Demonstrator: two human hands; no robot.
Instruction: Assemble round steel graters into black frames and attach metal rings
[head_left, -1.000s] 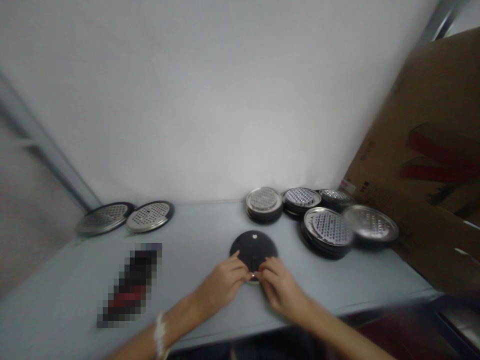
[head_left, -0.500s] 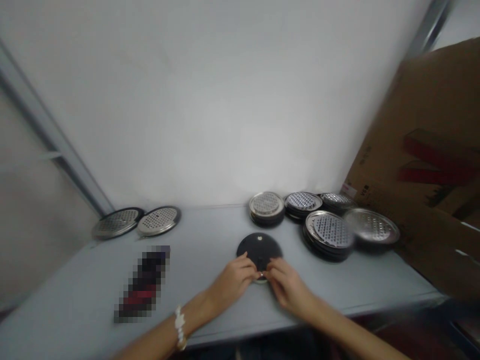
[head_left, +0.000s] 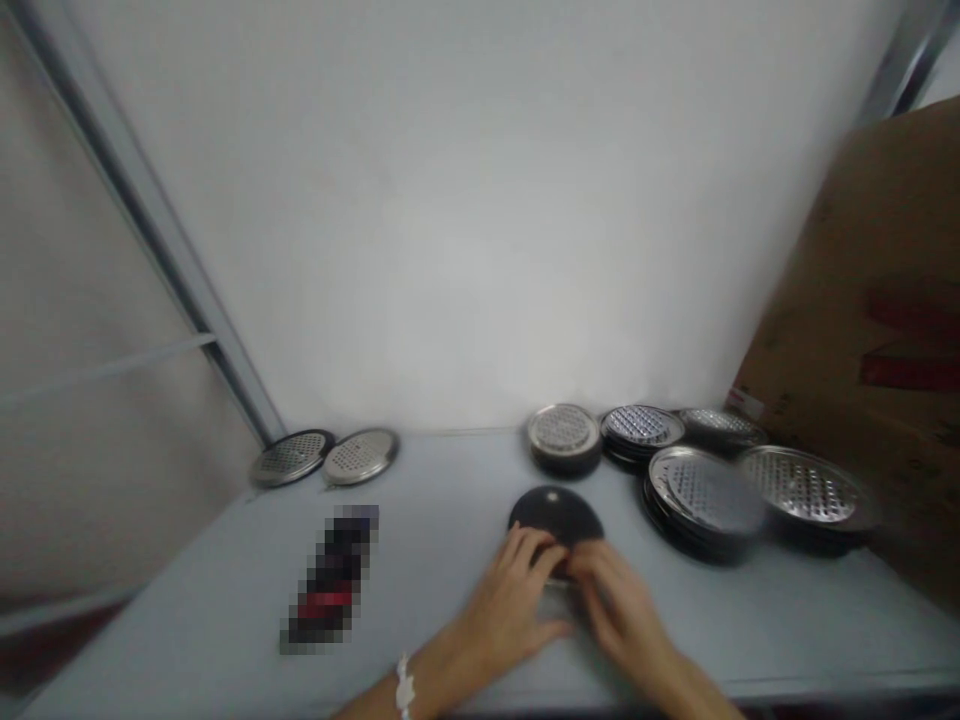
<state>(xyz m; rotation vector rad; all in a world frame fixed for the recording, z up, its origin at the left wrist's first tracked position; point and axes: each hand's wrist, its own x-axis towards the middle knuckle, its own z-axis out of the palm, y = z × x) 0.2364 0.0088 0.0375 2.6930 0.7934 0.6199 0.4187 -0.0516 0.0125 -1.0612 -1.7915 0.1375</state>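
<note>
The fingers of your left hand (head_left: 510, 592) reach over the near side of the black disc (head_left: 561, 512), thumb well apart; those of your right hand (head_left: 619, 605) bunch just beside them, whether clamped I cannot tell. The disc lies on the worktop (head_left: 442, 530), nearer than the stacked metal discs (head_left: 564, 432) at right and two perforated discs (head_left: 361, 457) far left.

Light is dim and grey, brightest across the middle of the white wall (head_left: 465, 230); the cardboard box (head_left: 862, 420) is dark and blurred. Slight blur softens the hands (head_left: 511, 592); pixelation masks one object (head_left: 330, 580).
</note>
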